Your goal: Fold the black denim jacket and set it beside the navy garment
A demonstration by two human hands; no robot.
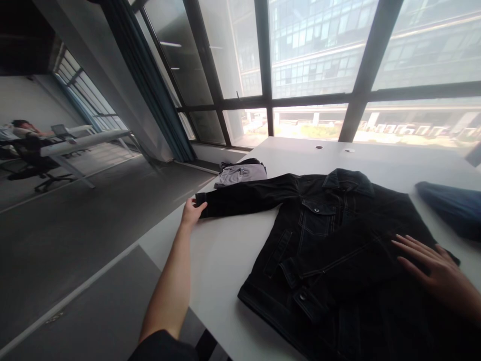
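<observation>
A dark denim jacket [315,235] lies front up on a white table [221,250], its collar toward the window. One sleeve stretches out to the left across the tabletop, and my left hand [193,211] grips its cuff between thumb and fingers. The other sleeve is folded across the jacket's front, its cuff near the lower left pocket. My right hand [432,260] lies flat over the right side of the jacket, fingers extended and slightly spread. The dark cloth under that palm is hidden in part.
Folded grey and black clothes [242,173] sit behind the stretched sleeve. A dark blue garment [451,208] lies at the right. Two cable holes [318,147] mark the table's far side, before large windows. A seated person [28,133] is at a distant desk on the left.
</observation>
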